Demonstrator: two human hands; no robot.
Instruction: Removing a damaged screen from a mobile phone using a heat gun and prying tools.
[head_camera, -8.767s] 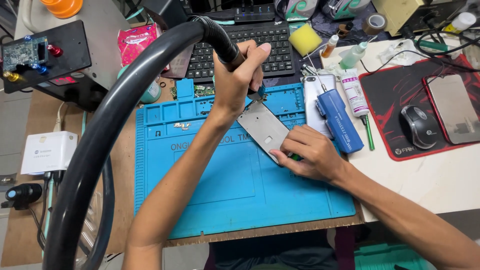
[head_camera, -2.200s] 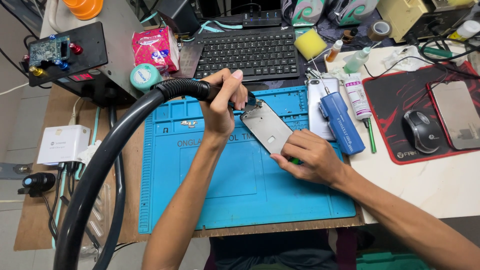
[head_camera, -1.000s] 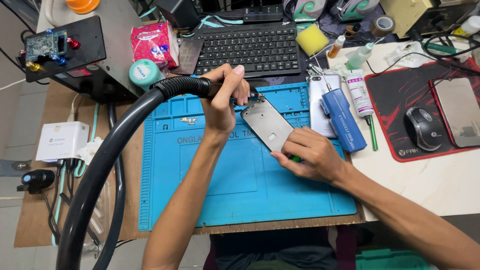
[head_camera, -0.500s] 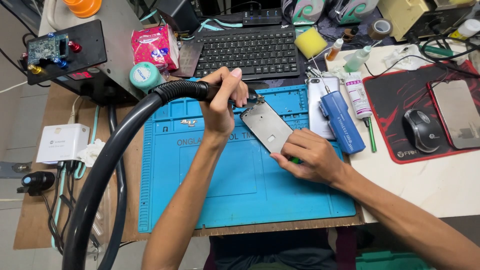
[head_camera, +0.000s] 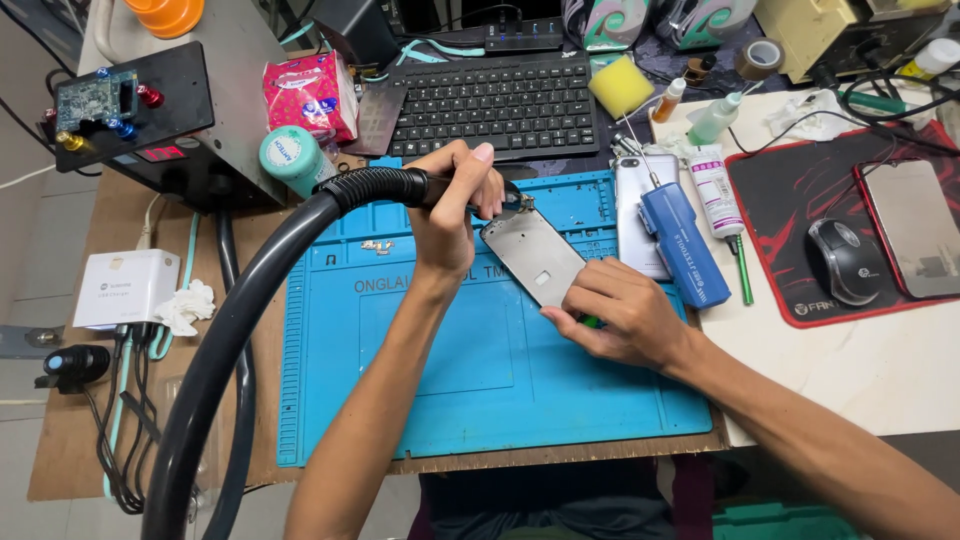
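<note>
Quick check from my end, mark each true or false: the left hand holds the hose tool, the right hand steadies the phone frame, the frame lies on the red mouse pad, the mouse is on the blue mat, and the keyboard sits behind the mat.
1. The left hand grips the black hose tool. True.
2. The right hand steadies the phone frame. True.
3. The frame lies on the red mouse pad. False: it lies on the blue mat.
4. The mouse is on the blue mat. False: it sits on the red mouse pad.
5. The keyboard sits behind the mat. True.
</note>
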